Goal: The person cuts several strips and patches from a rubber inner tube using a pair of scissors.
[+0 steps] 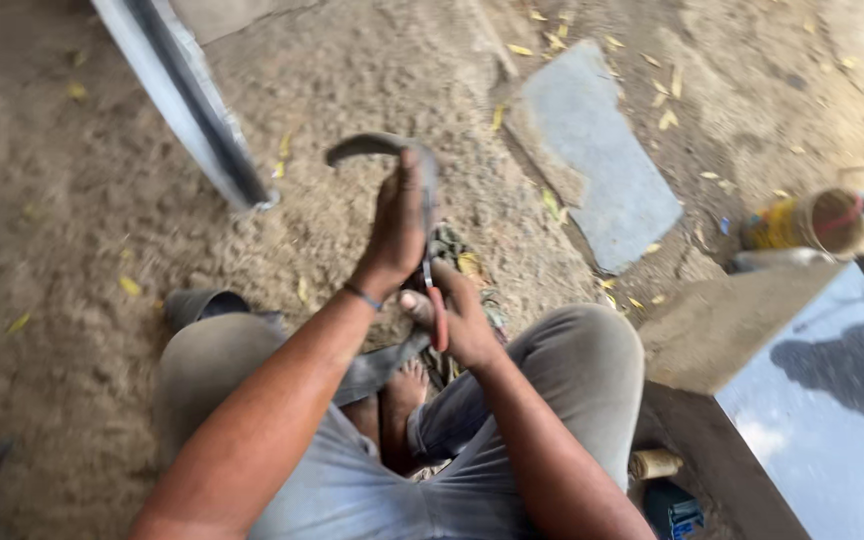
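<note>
Your seat is bare sandy ground (82,230). A flat grey stone slab (602,160) lies ahead to your right. Further right, a yellow cylindrical can (802,222) lies on its side, mouth toward you; its contents cannot be made out. The long dark grey rubber strip (392,150) runs from your lap away from you, curling over leftward at its far end. Your left hand (397,225) grips the strip's upper part, fingers closed around it. Your right hand (457,315) is closed on red-handled scissors (436,310), blades against the strip.

Left hand (399,225) raised, fingers extended upward, right hand (457,315) clenched lower
</note>
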